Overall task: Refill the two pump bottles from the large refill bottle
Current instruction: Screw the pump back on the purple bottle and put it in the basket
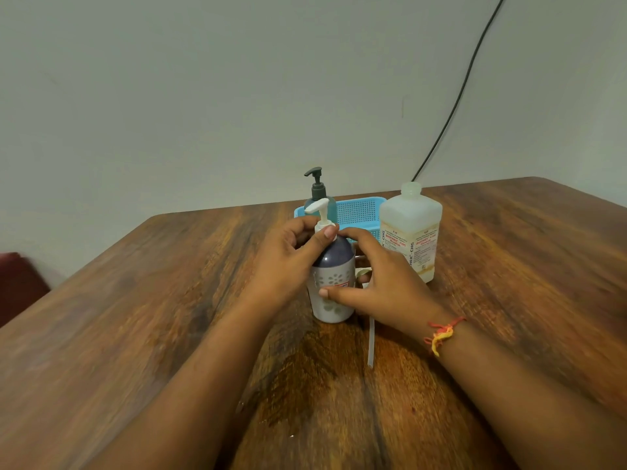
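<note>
Two hands meet at frame centre on the white-and-purple plastic pump bottle (330, 283): left hand (288, 262) pinching its white pump collar, right hand (380, 283) clasping its body. Behind, on the wooden tabletop (152, 317), stand the uncapped translucent refill bottle (410, 232), right, and a teal black-pump bottle (319, 198) in a blue basket (363, 210).

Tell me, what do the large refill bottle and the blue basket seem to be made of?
The refill bottle looks like cloudy, semi-clear plastic with a matte finish: light passes dimly through its upper part. The basket seems to be molded plastic with a slight sheen: its wall is a fine, regular grid of holes.
</note>
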`<state>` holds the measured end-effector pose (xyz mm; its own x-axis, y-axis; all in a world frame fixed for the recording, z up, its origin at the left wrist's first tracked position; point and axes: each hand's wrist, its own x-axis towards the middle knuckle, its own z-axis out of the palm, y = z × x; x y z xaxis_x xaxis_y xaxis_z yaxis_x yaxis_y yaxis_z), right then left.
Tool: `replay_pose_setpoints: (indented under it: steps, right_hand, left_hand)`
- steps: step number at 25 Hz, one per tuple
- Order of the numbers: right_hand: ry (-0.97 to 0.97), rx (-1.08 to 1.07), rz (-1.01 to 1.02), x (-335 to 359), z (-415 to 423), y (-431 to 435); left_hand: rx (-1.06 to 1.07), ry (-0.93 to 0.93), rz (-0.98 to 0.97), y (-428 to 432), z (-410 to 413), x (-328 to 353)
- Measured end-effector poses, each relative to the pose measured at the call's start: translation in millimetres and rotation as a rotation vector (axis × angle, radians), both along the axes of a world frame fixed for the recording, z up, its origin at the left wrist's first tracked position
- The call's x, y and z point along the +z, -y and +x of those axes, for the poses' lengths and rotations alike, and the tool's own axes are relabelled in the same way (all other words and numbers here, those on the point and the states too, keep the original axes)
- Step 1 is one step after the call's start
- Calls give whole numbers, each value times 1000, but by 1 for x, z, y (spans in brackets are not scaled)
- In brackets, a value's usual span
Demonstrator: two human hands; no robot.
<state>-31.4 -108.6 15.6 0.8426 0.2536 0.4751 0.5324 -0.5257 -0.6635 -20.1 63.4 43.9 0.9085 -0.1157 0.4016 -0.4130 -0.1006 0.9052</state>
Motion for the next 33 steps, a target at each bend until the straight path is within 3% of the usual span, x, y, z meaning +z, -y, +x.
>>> replay_pose_setpoints:
  steps: [4,8,12,14,16,19,22,27,33]
  right_hand:
    - [-9,36,8,0,1,3]
    - [76,0,-117,0,0,6]
    - [314,-191,9,4,-3,11]
    - [518,-356,61,5,-1,16]
    - [597,-532,110,5,5,24]
    - [542,-786,166,3,11,32]
    - [417,-893,146,1,15,37]
    - [236,-864,81,-8,22,41]
    - [217,-817,78,-13,27,38]
  left_hand:
    - [-26,-24,16,-2,0,2]
    - [62,19,7,5,-4,1]
    - [187,31,-12,8,-6,10]
    - [249,61,-19,12,-3,25]
    - [308,104,-19,19,6,45]
    - [375,147,-38,37,29,75]
    - [382,173,11,62,60,88]
    - [471,87,27,92,110,74]
    - [469,2,119,113,149,43]
